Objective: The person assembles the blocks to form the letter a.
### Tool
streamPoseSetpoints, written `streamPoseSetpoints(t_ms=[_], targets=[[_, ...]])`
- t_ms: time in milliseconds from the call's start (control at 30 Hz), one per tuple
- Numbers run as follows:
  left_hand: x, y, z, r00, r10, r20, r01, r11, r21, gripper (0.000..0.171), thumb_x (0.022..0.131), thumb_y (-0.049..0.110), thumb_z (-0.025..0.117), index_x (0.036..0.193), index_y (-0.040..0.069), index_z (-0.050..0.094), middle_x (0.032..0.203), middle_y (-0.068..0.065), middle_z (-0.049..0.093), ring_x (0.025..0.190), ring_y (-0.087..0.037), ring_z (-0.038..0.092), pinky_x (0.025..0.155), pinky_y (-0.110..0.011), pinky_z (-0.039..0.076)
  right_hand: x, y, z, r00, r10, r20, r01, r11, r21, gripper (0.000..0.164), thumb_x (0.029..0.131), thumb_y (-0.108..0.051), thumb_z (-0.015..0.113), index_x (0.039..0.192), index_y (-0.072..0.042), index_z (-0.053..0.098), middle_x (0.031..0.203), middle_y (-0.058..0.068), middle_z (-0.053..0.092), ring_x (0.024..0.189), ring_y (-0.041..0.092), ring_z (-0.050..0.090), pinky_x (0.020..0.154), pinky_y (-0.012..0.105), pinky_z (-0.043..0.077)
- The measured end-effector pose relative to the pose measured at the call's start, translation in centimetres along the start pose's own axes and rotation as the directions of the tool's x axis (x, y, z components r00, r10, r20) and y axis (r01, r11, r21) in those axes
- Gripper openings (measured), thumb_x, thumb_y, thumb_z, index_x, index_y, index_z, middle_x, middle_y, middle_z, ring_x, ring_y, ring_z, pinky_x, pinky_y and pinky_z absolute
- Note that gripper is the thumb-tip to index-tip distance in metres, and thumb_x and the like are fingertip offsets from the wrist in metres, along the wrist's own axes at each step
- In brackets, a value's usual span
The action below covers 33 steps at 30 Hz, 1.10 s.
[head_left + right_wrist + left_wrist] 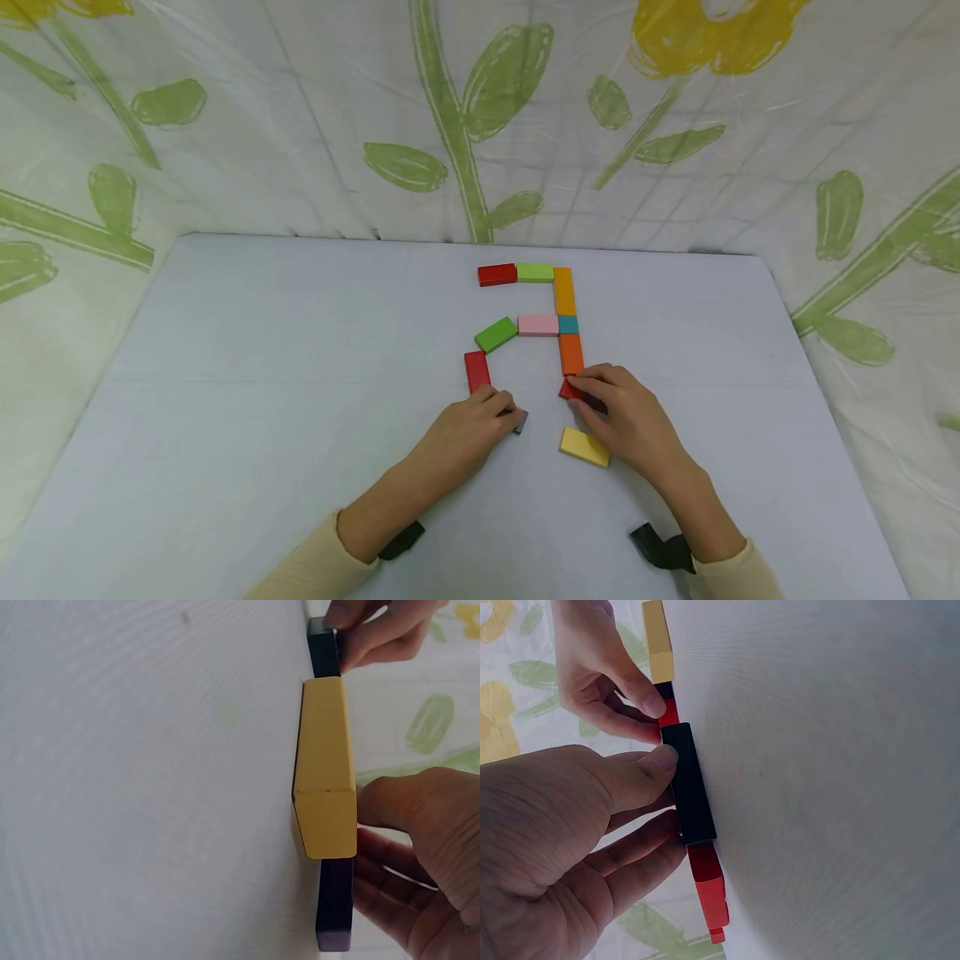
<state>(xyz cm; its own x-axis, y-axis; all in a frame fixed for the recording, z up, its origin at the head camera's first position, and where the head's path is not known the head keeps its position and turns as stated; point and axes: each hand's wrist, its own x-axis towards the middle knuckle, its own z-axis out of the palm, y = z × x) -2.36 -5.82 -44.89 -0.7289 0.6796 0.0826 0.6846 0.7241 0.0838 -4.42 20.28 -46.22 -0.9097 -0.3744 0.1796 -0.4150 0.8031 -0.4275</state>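
My left hand [474,429] pinches a dark grey block [693,791] by its side, its thumb on the near edge. Only one end of that block shows past the fingers in the head view. Close to those fingers lies a red block [476,371]. My right hand [637,417] has thumb and forefinger around a small red block [567,389] below an orange block [572,354]. A dark purple block [335,904] lies beside that red one, partly under the right hand. Nearer to me is a yellow block [583,447], its right end by the right hand.
Farther up the white table [262,375], a bent row joins a green block [497,335], a pink block [537,325], a teal block [568,324] and an amber block [564,292]. A light green block [535,272] and another red block [497,275] form its top.
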Motion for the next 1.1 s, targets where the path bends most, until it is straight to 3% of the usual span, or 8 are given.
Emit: streamPoseSetpoints(t_ms=[1100], targets=[[0.01, 0.02, -0.09, 1.000, -0.006, 0.014, 0.006, 1.000, -0.010, 0.036, 0.091, 0.016, 0.085, 0.126, 0.016, 0.078, 0.118, 0.000, 0.073, 0.109, -0.015, 0.065, 0.087, -0.021, 0.063, -0.64, -0.44, -0.38, 0.999, 0.001, -0.041, -0.002, 1.000, -0.016, 0.034, 0.088, -0.013, 0.087, 0.120, -0.004, 0.079, 0.118, 0.008, 0.074, 0.109, 0.026, 0.070, 0.087, 0.042, 0.066]])
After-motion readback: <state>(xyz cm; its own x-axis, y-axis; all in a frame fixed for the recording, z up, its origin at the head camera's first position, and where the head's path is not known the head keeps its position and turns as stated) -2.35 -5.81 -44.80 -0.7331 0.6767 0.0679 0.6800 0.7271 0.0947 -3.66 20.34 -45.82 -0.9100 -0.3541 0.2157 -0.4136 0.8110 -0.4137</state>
